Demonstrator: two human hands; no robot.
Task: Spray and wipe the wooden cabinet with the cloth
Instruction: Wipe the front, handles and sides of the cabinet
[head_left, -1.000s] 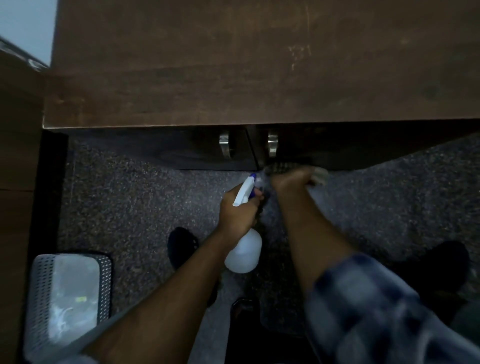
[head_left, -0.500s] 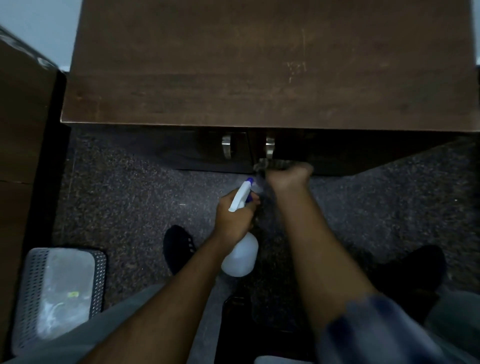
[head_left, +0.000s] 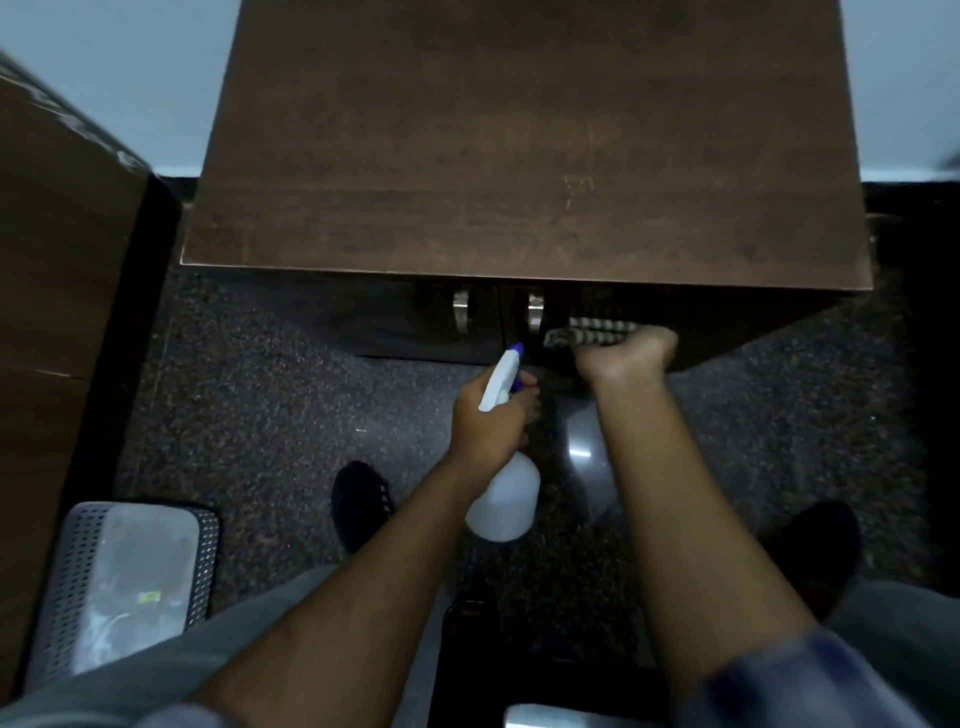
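1. Now, my right hand is bunched round the striped cloth, pressing it against the front of the wooden cabinet, on its right door just under the top's overhang.
2. I judge this to be the wiping step on that door. I would hold even pressure and draw the cloth in long overlapping passes down the cabinet's front, not scrub one patch.
3. The cloth's loose end lies just beside the cabinet's right door handle. I would work round it and the left door handle so nothing snags.
4. My left hand is wrapped round the neck of the spray bottle, with the nozzle pointing at the cabinet's front near the seam between the doors. I cannot tell whether a finger is on the trigger.
5. I would spray lightly and only ahead of the cloth, since drips could run down the cabinet's front to the floor.
6. The cabinet's top shows pale scuffs on its right half. I cannot tell whether it has been wiped.
7. A mesh bin stands well to the left of the cabinet, out of my way.
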